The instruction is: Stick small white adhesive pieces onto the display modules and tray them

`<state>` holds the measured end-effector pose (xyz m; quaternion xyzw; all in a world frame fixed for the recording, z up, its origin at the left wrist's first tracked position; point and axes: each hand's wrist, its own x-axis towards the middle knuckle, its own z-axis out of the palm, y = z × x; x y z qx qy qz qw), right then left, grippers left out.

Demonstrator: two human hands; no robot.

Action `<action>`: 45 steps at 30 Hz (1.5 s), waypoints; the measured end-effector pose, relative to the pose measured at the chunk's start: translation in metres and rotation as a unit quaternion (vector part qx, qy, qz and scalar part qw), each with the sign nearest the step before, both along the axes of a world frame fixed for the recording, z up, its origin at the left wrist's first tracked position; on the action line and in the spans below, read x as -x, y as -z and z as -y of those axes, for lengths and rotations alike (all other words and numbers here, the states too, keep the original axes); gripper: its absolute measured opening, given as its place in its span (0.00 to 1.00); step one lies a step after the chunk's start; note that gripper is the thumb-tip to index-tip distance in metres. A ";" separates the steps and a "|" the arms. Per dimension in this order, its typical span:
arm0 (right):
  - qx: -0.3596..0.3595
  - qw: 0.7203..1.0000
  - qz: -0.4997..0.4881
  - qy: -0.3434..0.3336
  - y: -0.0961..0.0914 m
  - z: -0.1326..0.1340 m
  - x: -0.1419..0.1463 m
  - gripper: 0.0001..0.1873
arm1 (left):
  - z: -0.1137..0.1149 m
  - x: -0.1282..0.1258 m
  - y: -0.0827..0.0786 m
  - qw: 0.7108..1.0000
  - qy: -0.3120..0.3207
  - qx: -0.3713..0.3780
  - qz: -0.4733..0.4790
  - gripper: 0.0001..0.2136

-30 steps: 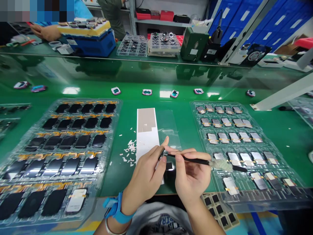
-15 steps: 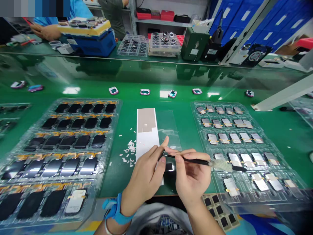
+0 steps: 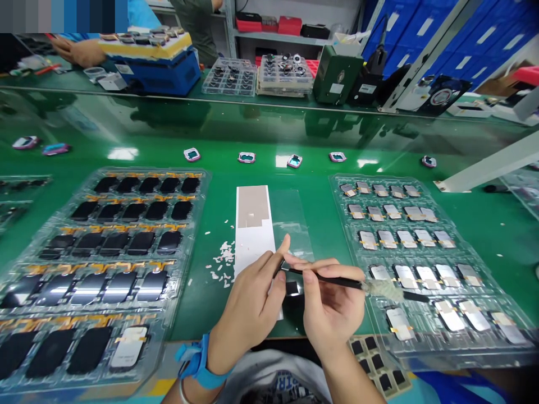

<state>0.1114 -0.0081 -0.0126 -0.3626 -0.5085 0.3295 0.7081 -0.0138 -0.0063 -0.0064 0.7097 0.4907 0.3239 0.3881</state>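
Observation:
My right hand (image 3: 334, 308) grips a slim black tool (image 3: 337, 279) like a pen; a pale wrapped section lies toward its rear end. The tool's tip meets the fingertips of my left hand (image 3: 255, 297), which are pinched around a small dark piece, mostly hidden. Below, between the hands, is a small black part (image 3: 292, 289) with a shiny edge. Partly under my left hand lies a white backing sheet (image 3: 255, 244) with beige adhesive (image 3: 252, 205) on its upper portion. A clear film (image 3: 290, 207) lies beside it.
A clear tray of black screens (image 3: 115, 244) stands left, and a tray of silver-backed screens (image 3: 406, 238) right. White scraps (image 3: 225, 252) litter the green mat. Several small watch cases (image 3: 246, 157) line the back, below a glass shelf edge (image 3: 252, 101). Another person's hands (image 3: 82, 51) are beyond.
My hands and the tool hold nearly the same pose. The view has shifted very slightly; nothing else has visibly changed.

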 end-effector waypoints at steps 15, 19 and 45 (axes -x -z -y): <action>0.011 1.000 0.008 -0.016 0.003 0.001 -0.001 0.10 | 0.001 0.000 0.001 1.000 0.002 0.000 0.006 0.25; 0.016 0.999 0.013 -0.026 0.001 0.000 -0.001 0.09 | 0.002 0.001 0.000 1.000 0.002 0.000 0.005 0.25; -0.017 1.000 0.012 -0.020 0.002 0.003 0.000 0.12 | -0.001 -0.001 0.002 0.997 -0.006 -0.041 -0.059 0.25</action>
